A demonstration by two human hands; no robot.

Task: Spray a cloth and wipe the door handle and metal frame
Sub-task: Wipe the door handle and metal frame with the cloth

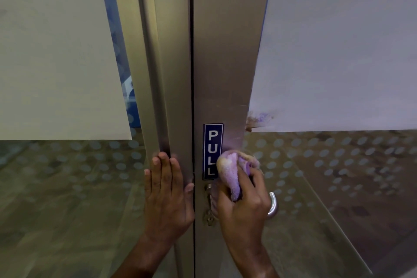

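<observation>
Stage: wiping is under way; judged from the cloth already bunched in the hand and pressed to the metal, the spraying step looks done, though no spray bottle is in view to confirm it.
Right hand [244,198]: fingers curled round the cloth [234,174], gripping it and holding it against the metal frame [225,63] just right of the lower part of the PULL sign [212,151].
Left hand [168,189]: flat, fingers straight and together, palm braced on the fixed frame post [171,97] left of the door gap; it holds nothing.
Cloth: lilac, wadded, touching the frame directly above the door handle [272,204].
Door handle: silver lever, mostly hidden behind the right hand; only its curved end and a part near the base show. Whether it has been wiped cannot be told.
Frame condition: a paler, smeared patch sits on the metal beside the sign, above the cloth, which may be a wiped area or damp film. Higher up, the stile looks dull and untreated.
Residue: brown and purple marks at the corner of the frosted panel [338,52], where it meets the frame, remain.
Outstanding, by judgement: the handle itself, the upper frame, and the strip below the lock.
Keyhole [208,218]: below the handle, partly covered by the hand.
</observation>
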